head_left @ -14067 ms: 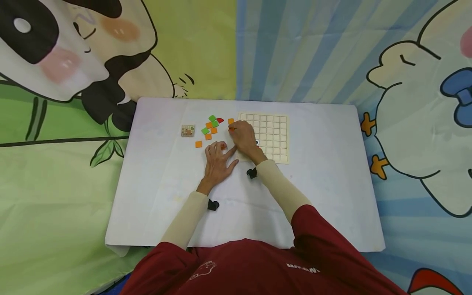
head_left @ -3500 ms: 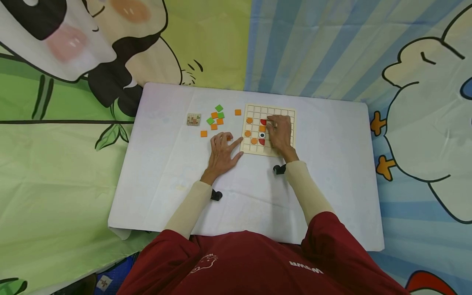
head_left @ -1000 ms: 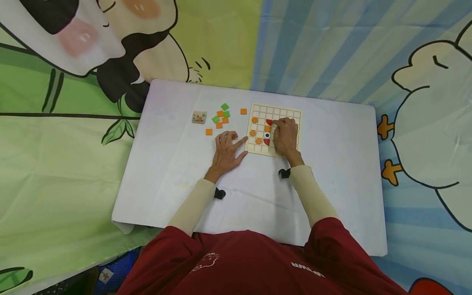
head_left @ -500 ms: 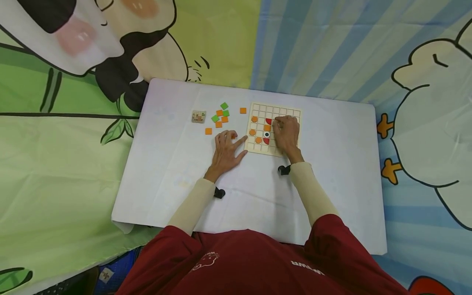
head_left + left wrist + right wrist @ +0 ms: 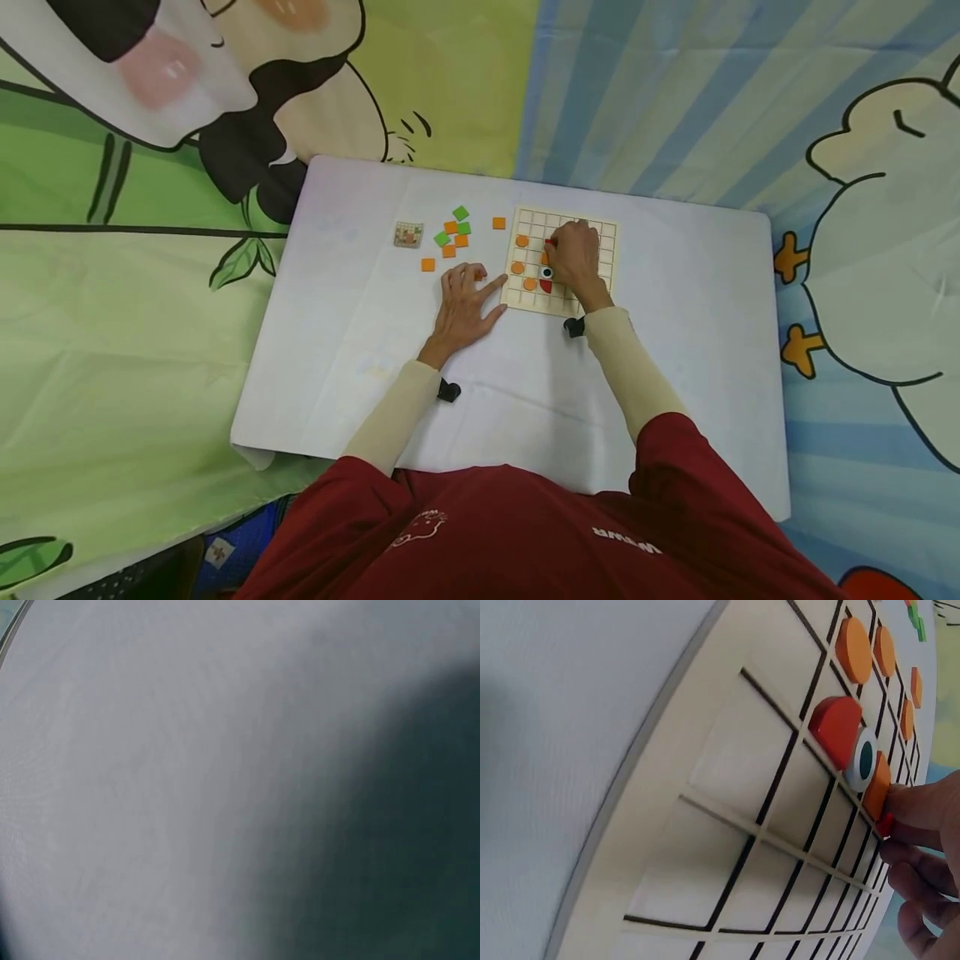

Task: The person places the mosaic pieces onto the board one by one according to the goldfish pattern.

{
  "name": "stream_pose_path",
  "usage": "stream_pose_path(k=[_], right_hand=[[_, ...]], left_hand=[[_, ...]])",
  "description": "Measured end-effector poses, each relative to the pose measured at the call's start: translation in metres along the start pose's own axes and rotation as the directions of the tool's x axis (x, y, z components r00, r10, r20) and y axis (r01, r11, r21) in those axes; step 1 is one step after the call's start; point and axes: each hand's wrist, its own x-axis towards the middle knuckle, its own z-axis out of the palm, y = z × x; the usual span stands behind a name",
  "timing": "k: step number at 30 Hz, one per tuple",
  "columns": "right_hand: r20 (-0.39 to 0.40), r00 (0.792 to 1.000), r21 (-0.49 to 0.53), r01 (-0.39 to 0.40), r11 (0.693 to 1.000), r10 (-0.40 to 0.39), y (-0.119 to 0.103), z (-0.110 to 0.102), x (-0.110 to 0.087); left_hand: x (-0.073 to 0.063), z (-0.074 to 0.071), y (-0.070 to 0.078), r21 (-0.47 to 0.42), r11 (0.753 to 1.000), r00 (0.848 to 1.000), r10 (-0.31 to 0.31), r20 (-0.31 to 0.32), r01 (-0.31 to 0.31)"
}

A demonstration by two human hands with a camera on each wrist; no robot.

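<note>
Both of my hands are working at the board (image 5: 528,222), a pale gridded square that is lying flat on the white desk (image 5: 322,333). With my right hand (image 5: 577,254) I am pinching the far red piece (image 5: 886,825) between thumb and fingers, low over the grid. From there a row is running toward me: the orange square (image 5: 877,787), then the eye (image 5: 864,760), white with a dark centre, then the near red piece (image 5: 836,727), which is showing a curved edge. Three orange discs (image 5: 522,241) are resting on the board left of that row.

My left hand (image 5: 461,312) is lying relaxed on the desk, fingers spread, thumb and forefinger pointing to the board's left edge. My left wrist view is showing only pale cloth and a dark blur.

Beyond that hand, three green squares (image 5: 442,239) and three orange tiles (image 5: 449,251) are forming a loose cluster. Another orange tile is lying nearer me, and one more is sitting by itself between the cluster and the board. Left of them all, a small patterned card (image 5: 408,235) is lying. I am wearing a red shirt (image 5: 525,533) over beige sleeves (image 5: 393,421), and black cameras (image 5: 448,390) are showing at my wrists.
</note>
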Motion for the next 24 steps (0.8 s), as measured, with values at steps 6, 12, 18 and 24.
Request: stream_pose_path(k=[6,12,18,24], right_hand=[[0.021,0.995,0.159,-0.096,0.983,0.094,-0.003,-0.003,0.003],[0.033,0.976,0.440,-0.208,0.874,0.216,-0.001,-0.008,0.006],[0.113,0.929,0.562,-0.353,0.748,0.353,0.005,-0.015,0.007],[0.110,0.930,0.545,-0.352,0.761,0.351,0.009,-0.012,0.004]], left_hand=[[0.002,-0.001,0.001,-0.001,1.000,1.000,-0.002,0.009,0.002],[0.002,-0.001,0.002,0.000,1.000,1.000,-0.011,0.019,0.011],[0.002,-0.001,0.001,0.000,1.000,1.000,-0.004,0.000,0.004],[0.001,0.001,0.001,0.003,1.000,1.000,-0.008,0.001,0.008]])
